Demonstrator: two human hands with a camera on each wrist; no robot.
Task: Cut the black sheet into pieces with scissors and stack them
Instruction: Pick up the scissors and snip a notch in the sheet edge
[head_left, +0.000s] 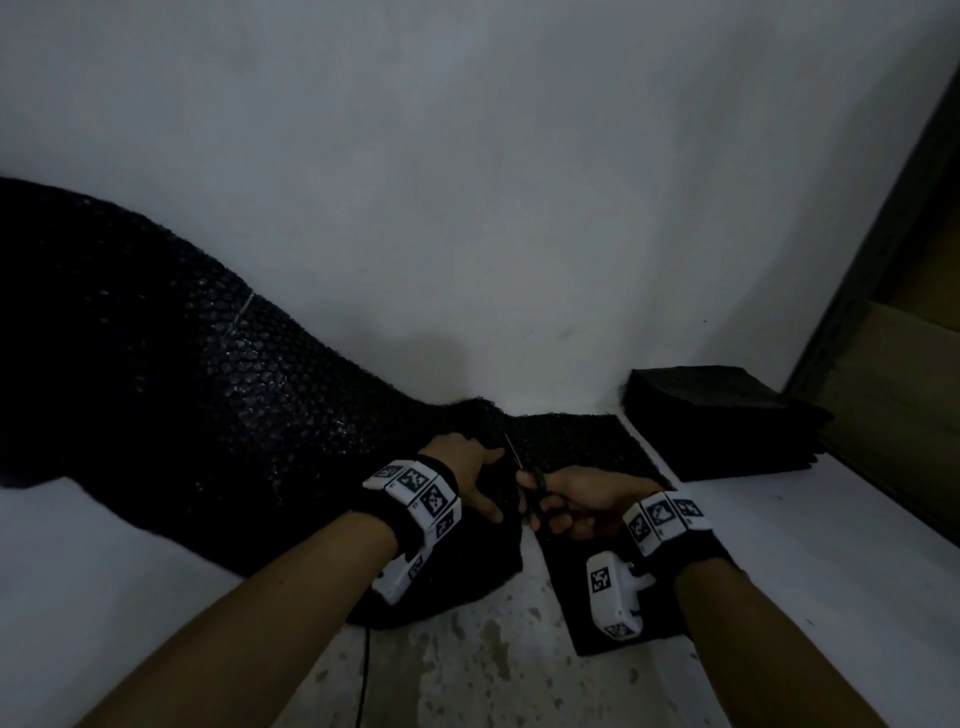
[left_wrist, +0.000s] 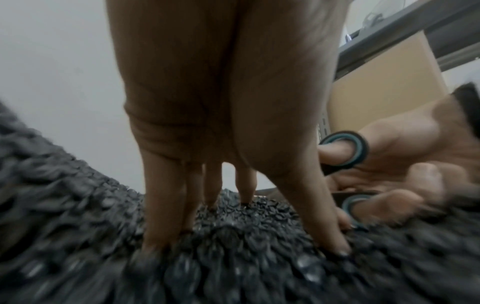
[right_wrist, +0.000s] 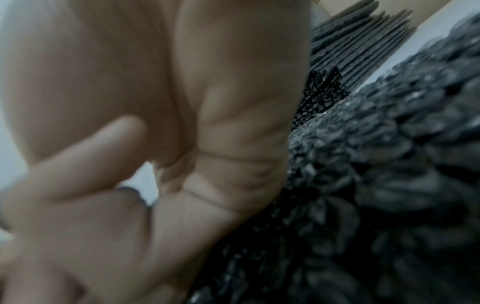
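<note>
The black sheet (head_left: 171, 395), long and knobbly, lay across the white table (head_left: 831, 545) from the far left edge to the middle, its far side curling up against the pale wall (head_left: 493, 156); a part of the sheet (head_left: 582, 447) lay flat to the right of the hands, with the cut running between the two parts; whether it was fully severed could not be told. A stack of cut black pieces (head_left: 722, 421) sat well to the right, against the wall, beside a brown cardboard box (head_left: 893, 395). The left hand (head_left: 467, 475) rested on the sheet just left of the cut line, its fingers (left_wrist: 166, 197) straight and spread, tips pressing into the bumpy surface. The right hand (head_left: 587, 501) gripped the scissors (head_left: 530, 480), thumb through one blue-lined loop (left_wrist: 345, 152), fingers curled through the other; the blades pointed away from the person, into the sheet's edge, close beside the left thumb.
</note>
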